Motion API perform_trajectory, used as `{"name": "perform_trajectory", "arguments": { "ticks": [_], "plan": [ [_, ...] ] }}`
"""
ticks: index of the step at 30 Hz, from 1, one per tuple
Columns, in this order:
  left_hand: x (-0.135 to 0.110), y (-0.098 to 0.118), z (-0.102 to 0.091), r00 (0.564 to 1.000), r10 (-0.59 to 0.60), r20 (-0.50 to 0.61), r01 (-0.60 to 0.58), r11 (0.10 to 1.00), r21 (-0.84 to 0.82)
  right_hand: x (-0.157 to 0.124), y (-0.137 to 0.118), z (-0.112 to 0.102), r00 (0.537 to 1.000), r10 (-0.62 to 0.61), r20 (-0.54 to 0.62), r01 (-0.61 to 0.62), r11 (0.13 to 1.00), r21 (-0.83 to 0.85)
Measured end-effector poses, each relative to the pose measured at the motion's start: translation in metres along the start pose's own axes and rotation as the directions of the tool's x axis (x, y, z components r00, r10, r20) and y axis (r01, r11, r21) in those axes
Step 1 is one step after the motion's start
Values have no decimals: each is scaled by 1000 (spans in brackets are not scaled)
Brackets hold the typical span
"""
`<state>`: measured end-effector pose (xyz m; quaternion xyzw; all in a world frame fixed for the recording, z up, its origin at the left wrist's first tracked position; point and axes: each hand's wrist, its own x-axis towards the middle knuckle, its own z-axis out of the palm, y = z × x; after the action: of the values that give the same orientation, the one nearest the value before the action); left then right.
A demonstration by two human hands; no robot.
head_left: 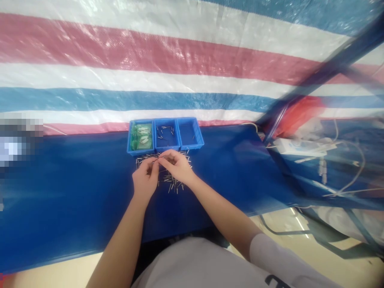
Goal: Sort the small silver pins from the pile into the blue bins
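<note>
My left hand (146,179) and my right hand (177,165) meet over a scatter of small metal pins (174,185) on the blue table cover (75,192). Both hands are closed in a pinch, and their fingertips come together on one thin pin (159,158). Just beyond them stand three small blue trays in a row. The left tray (140,136) holds small green bags, the middle tray (166,134) holds several loose pins, and the right tray (190,133) has one or two pins in it.
A striped red, white and blue tarp (180,60) hangs behind the table. At the right, a dark blue metal frame (324,72) slants across, with a white device (300,146) and loose cables beside it. A pale floor shows below the table edge.
</note>
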<state>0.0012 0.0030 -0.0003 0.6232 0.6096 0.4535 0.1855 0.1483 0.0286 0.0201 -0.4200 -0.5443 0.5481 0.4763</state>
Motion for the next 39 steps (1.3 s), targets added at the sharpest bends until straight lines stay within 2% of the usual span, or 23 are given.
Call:
{"name": "perform_trajectory", "arguments": {
  "ticks": [7,26,33,39],
  "plan": [
    [0,-2,0,1000,-13,6,14,999,-34,1,-3,-1,999,-20,-32,19,1000,-14],
    [0,8,-2,1000,-27,-14,25,997,-74,0,-2,-4,1000,-27,15,29,987,-155],
    [0,4,-1,1000,-17,-9,17,1000,-20,1,-4,-3,999,-26,-27,21,986,-166],
    [1,-2,-2,999,-44,-9,44,999,-3,1,-1,-1,999,-51,-4,50,984,-174]
  ]
}}
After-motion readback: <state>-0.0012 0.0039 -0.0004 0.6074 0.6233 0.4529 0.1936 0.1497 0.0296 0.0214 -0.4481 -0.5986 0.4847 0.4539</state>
